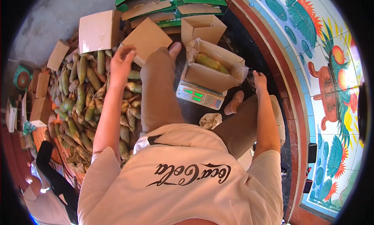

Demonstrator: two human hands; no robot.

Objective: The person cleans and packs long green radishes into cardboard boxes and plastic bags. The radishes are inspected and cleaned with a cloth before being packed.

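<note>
My left hand (122,60) is raised over the pile of long green and brown gourd-like vegetables (82,75), beside a tilted brown cardboard box (150,36). Its fingers are bent but apart, with nothing visible in them. To the right of an open, plastic-lined cardboard box (208,77) is my right hand (259,81), fingers pinched together near the liner's edge (240,73); what they hold, if anything, is too small to make out. Inside the lined box lies a green vegetable (212,63). The box rests on a digital scale (199,97) with lit green displays.
Green printed cartons (167,6) are stacked at the back. Another open cardboard box (203,27) stands behind the scale, and a white-topped box (97,31) sits on the pile. A crumpled pale bag (210,121) lies between my legs. A painted tile wall (311,69) borders the right.
</note>
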